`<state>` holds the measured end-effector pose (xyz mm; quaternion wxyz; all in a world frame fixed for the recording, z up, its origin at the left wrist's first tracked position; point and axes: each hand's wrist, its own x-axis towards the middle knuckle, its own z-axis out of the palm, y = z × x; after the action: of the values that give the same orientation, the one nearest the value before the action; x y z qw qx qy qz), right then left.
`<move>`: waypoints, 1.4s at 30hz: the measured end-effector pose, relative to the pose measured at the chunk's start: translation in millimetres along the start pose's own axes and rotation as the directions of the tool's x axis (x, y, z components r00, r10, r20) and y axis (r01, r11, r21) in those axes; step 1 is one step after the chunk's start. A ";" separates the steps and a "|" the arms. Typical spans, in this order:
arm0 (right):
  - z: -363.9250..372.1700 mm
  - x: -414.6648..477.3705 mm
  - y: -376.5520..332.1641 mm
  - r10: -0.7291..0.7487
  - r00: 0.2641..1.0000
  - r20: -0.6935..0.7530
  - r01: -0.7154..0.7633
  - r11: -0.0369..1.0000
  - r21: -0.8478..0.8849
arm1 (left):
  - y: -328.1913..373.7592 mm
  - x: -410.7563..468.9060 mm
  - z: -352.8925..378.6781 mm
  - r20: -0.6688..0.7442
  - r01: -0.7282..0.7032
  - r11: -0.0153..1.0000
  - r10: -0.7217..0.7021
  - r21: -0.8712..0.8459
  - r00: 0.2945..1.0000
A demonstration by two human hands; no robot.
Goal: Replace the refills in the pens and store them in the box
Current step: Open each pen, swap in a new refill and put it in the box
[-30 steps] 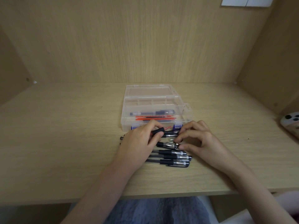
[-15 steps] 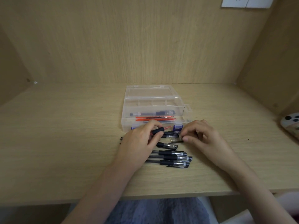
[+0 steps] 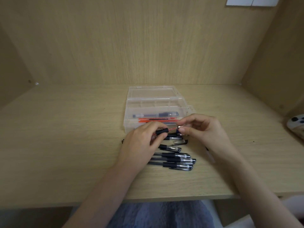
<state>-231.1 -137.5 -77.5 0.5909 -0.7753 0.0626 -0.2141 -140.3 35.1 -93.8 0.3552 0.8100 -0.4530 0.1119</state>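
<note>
Red refill (image 3: 172, 129) juts from one pen barrel (image 3: 162, 131) gripped by left hand (image 3: 141, 145); right hand (image 3: 204, 130) pinches one metal tip (image 3: 179, 127).

The left hand (image 3: 141, 145) hides the rear ends of the pens (image 3: 174, 160) lying before the box (image 3: 156, 102). Right of the box, a spotted object (image 3: 296, 126) is cropped.

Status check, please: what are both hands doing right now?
Left hand grips pen barrel; right hand pinches its metal tip, red refill showing between. Box open, one pen inside. Spare pens lie under hands, nothing blocking.
</note>
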 end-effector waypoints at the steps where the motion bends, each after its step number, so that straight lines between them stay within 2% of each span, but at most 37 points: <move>1: -0.6 0.5 -0.9 -0.005 1.000 0.002 0.005 1.000 -0.010 | -0.1 0.2 0.1 0.001 0.000 1.000 0.000 0.001 1.000; 5: 1.5 2.4 -2.5 -0.013 1.000 0.024 0.015 0.996 -0.084 | 0.4 -0.1 -0.2 -0.005 -0.001 1.000 0.001 -0.015 1.000; 9: 7.2 3.8 -3.0 -0.016 0.999 0.051 0.020 0.996 -0.084 | 1.0 -0.2 0.0 -0.018 -0.018 1.000 0.017 -0.005 1.000; 17: 14.5 6.2 -1.0 -0.052 0.993 0.103 0.075 0.970 -0.230 | 0.8 -0.6 0.0 -0.049 -0.028 1.000 0.028 -0.001 0.998; 22: 11.9 3.8 3.1 -0.078 0.993 0.085 0.085 0.993 -0.081 | -0.1 -0.8 1.5 -0.065 -0.032 0.999 0.031 -0.014 0.997; 29: 12.2 2.8 6.5 -0.095 0.993 0.071 0.107 0.976 -0.192 | 1.0 -1.5 0.7 -0.054 -0.051 0.999 0.050 -0.008 0.997; 33: 11.0 2.3 7.1 -0.106 0.992 0.066 0.112 0.989 -0.099 | 0.7 -1.8 0.6 -0.060 -0.041 0.999 0.040 -0.006 0.997; 40: 10.4 1.2 8.8 -0.115 0.992 0.046 0.123 0.968 -0.218 | 1.9 -2.1 0.7 -0.040 -0.044 0.999 0.043 -0.007 0.998; 42: 9.8 0.2 8.8 -0.123 0.991 0.042 0.129 0.974 -0.189 | 1.2 -2.2 1.3 -0.043 -0.040 0.999 0.040 -0.018 0.998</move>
<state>-225.5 -131.5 -87.7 0.4998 -0.8340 0.0245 -0.2326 -142.7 35.3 -95.3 0.3700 0.7948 -0.4625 0.1321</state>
